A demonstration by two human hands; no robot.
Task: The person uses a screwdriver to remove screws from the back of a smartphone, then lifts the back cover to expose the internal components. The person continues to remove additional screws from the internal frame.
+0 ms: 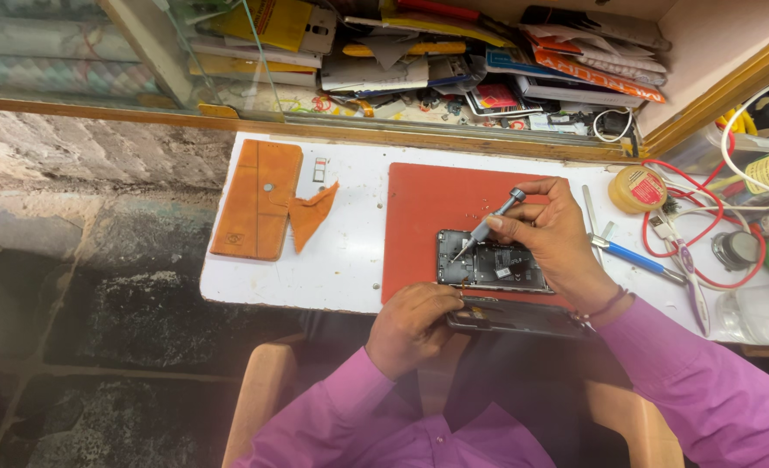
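A screwdriver was gripped in the right hand, its tip set on the opened phone on the red mat. The left hand was curled at the desk edge (grasp unclear). Unscrewing seemed underway; steady downward pressure would be needed next.

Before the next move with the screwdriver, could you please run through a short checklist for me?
1. Opened phone lies flat on the red mat: ok.
2. Right hand grips the screwdriver firmly: ok.
3. Tip seated in a screw near the phone's left edge: cannot tell, too small.
4. Left hand steadies the phone's near edge: ok.
5. Tweezers within reach, right of the mat: ok.
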